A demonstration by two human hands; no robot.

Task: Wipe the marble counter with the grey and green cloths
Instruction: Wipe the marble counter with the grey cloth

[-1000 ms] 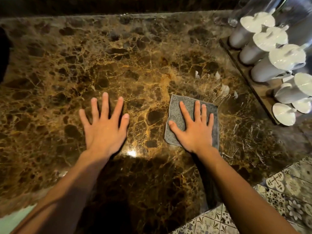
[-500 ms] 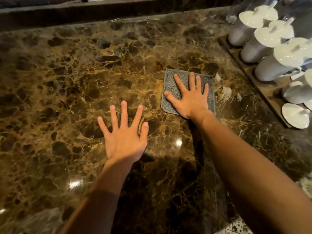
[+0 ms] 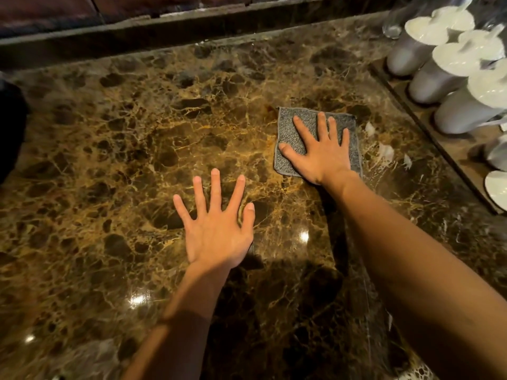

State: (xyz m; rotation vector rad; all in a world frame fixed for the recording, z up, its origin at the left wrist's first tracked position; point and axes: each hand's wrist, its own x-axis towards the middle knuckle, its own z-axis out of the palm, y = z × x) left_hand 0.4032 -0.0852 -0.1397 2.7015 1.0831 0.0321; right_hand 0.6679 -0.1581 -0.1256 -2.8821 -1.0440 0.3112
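- A wooden tray (image 3: 450, 149) is lying along the right edge of the marble counter (image 3: 115, 165), and it is carrying white lidded jars (image 3: 428, 78); four of them are showing clearly in a row, with more white pieces cut off by the frame nearer along the tray, so I cannot tell the full count.
- A clear glass vessel (image 3: 395, 23) is standing at the far right corner, just beyond the jars; whether anything is in it I cannot tell.
- The right hand (image 3: 321, 152) is reaching forward with the arm stretched out, pressing palm-down on the grey cloth (image 3: 290, 124), fingers spread flat, not pinching it.
- The grey cloth, one only, is lying flat on the counter right of centre, near the tray but apart from it.
- The left hand (image 3: 216, 229) is resting palm-down on bare marble towards the near middle, fingers fanned wide, gripping nothing, and well clear of the cloth.
- Two bare forearms are coming in from the near edge.
- Small bright lamp reflections are glinting on the marble near the near edge.
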